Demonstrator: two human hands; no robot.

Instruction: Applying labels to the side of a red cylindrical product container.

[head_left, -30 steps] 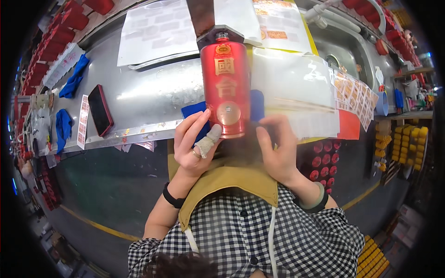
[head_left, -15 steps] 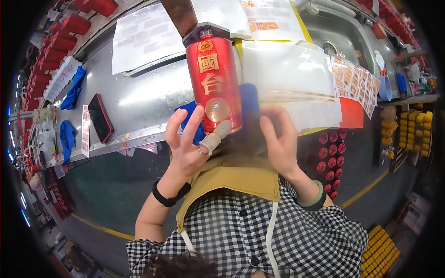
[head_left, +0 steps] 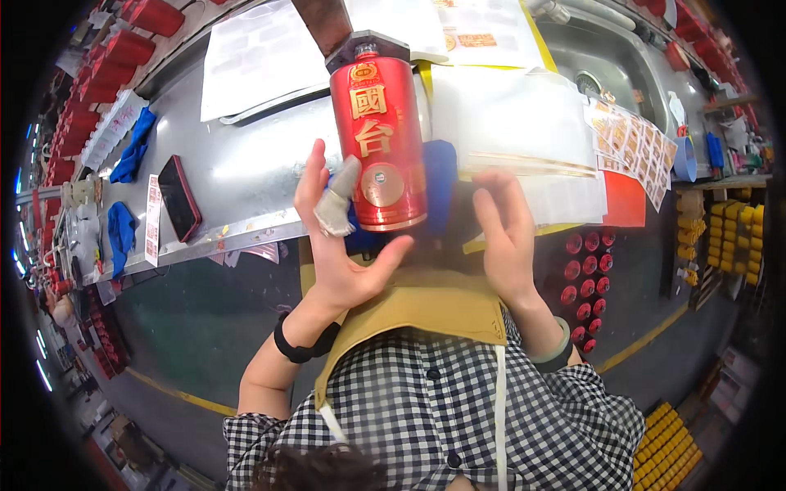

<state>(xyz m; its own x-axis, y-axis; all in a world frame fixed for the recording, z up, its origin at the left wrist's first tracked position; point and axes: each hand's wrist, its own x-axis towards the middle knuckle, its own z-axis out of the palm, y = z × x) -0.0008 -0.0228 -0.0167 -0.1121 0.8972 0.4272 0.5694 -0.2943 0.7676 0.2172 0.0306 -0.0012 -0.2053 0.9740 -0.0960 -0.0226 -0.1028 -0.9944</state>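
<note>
A red bottle (head_left: 378,184) with raised gold characters and a round gold emblem lies with its neck away from me, against a dark angular block (head_left: 366,51). Under and beside it is blue cloth (head_left: 440,184). My left hand (head_left: 344,254) is open at the bottle's lower left, thumb spread below its base. One finger wears a grey-white fabric cover (head_left: 338,200) and is close to the bottle's side; whether it touches cannot be made out. To the right, apart from the bottle, my right hand (head_left: 506,233) is loosely curved, fingers apart, with nothing visible in it.
White sheets (head_left: 524,123) and a sticker sheet (head_left: 626,143) lie on the metal bench to the right, before a sink (head_left: 602,53). At left are a phone (head_left: 178,199), a label strip (head_left: 152,221) and blue cloths (head_left: 133,147). Red-topped bottles (head_left: 587,286) stand below, right.
My left hand has shifted: its covered finger went from the bottle's lower front to its left side, and the thumb now spreads outward. My right hand moved slightly right.
</note>
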